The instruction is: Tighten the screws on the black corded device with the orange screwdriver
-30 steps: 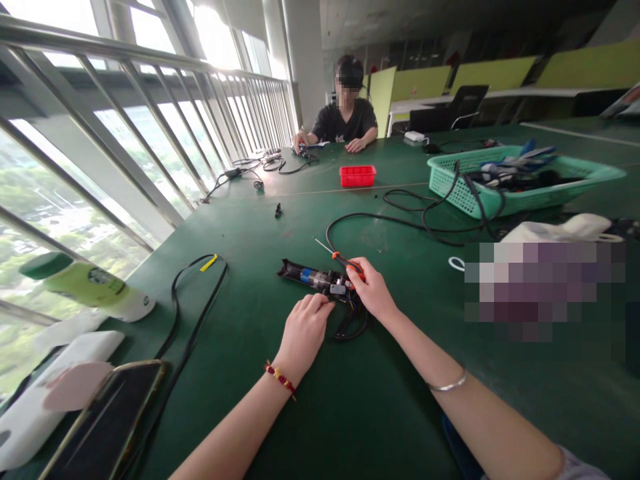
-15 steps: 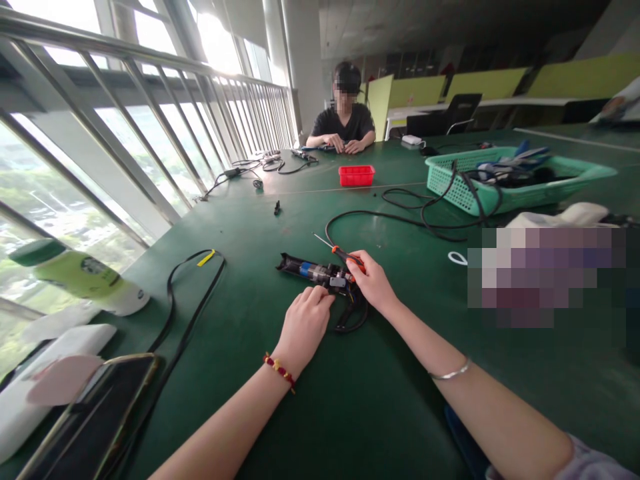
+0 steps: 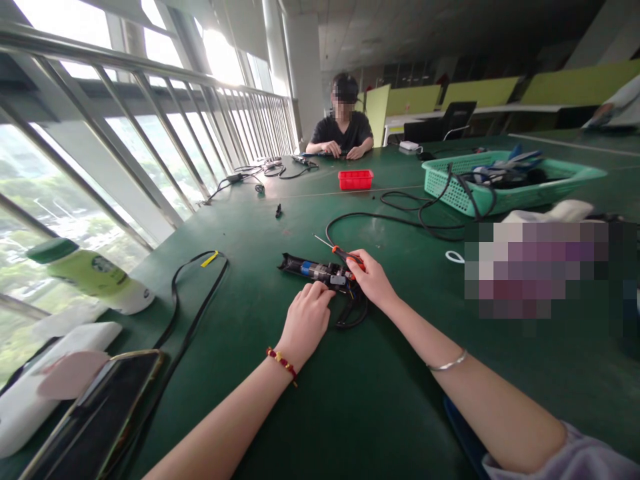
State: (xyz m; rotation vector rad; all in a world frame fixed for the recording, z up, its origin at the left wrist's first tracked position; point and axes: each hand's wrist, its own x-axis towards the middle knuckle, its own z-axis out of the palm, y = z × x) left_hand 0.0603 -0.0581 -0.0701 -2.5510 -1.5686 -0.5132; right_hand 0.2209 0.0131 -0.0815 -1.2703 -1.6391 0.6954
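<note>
An opened black device [image 3: 320,270] with a blue band and wiring inside lies on the green table, its black cable running from its right end. My right hand [image 3: 369,277] is closed round a screwdriver [image 3: 339,251] with an orange and black handle; its metal shaft points up and left, over the device. My left hand [image 3: 307,313] rests at the near side of the device with its fingers bent together against the edge. Whatever its fingertips pinch is too small or hidden to make out.
A red bin [image 3: 355,179] and a green basket [image 3: 515,183] of tools and cables stand farther back. A bottle [image 3: 95,277], a phone [image 3: 95,413] and a black strap [image 3: 197,320] lie at left. A person [image 3: 341,130] sits across the table [image 3: 400,393].
The view has shifted slightly. Both hands keep nearly the same places at the device, and the screwdriver stays in my right hand. The person across has moved their hands a little.
</note>
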